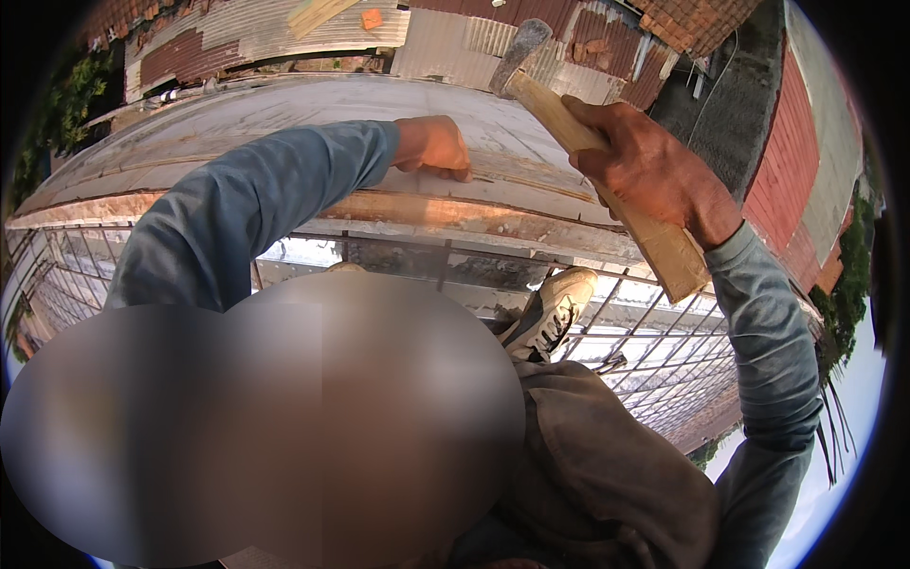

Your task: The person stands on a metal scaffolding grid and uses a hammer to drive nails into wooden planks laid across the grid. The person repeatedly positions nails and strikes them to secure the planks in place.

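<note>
My right hand (pixel 656 163) is wrapped round the thick, flat-sided wooden handle of a hammer (pixel 654 242). Its worn grey metal head points up and away, above the far side of a long pale panel (pixel 313 106). Over on the left, my left hand (pixel 434 149) is closed, with its fingertips down at the panel's surface near a thin wooden strip (pixel 531 185). What those fingers pinch, if anything, is too small to make out. A reddish-brown wooden beam (pixel 417 209) runs along the panel's near edge, below my left hand.
A grid of steel bars (pixel 654 351) spreads below the beam, with my shoe (pixel 555 308) at it. Far beyond lie rusty corrugated roofs (pixel 445 47), roof tiles (pixel 697 24) and a red roof (pixel 785 156). A large blurred patch covers the lower left.
</note>
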The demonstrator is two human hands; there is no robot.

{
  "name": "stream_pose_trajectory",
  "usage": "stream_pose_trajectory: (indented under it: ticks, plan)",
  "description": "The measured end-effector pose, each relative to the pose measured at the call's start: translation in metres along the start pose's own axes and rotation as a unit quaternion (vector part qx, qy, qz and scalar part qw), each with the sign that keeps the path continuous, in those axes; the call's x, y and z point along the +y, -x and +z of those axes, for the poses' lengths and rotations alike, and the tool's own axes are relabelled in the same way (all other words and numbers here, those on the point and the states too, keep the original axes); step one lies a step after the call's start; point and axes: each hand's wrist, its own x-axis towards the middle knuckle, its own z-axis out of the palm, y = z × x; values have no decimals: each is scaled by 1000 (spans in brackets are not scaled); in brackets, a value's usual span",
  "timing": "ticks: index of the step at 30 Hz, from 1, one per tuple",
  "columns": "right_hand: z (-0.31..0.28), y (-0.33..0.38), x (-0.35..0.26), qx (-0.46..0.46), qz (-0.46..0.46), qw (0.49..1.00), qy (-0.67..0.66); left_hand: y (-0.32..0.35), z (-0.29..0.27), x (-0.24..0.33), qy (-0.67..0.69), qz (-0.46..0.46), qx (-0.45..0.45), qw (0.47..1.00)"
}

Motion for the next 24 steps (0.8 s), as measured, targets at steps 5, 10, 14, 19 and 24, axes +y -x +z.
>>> stream_pose_trajectory:
  ticks: [5, 10, 14, 19, 24]
  plan:
    - [17, -4, 2, -156, -75, 973, 154, -11, 1, -1, -8, 5, 5, 1000]
    - [-8, -2, -6, -113, 28, 992, 40, -7, 3, -1, 7, 2, 7, 1000]
    - [-1, -3, -9, -210, -19, 972, 106, -10, 2, -2, -31, -10, 8, 999]
    - [6, 3, -3, -236, -17, 969, 75, 1, -1, 2, -11, 3, -1, 1000]
    - [7, 1, -1, -233, -25, 968, 87, 0, -4, -4, 0, 16, 2, 1000]
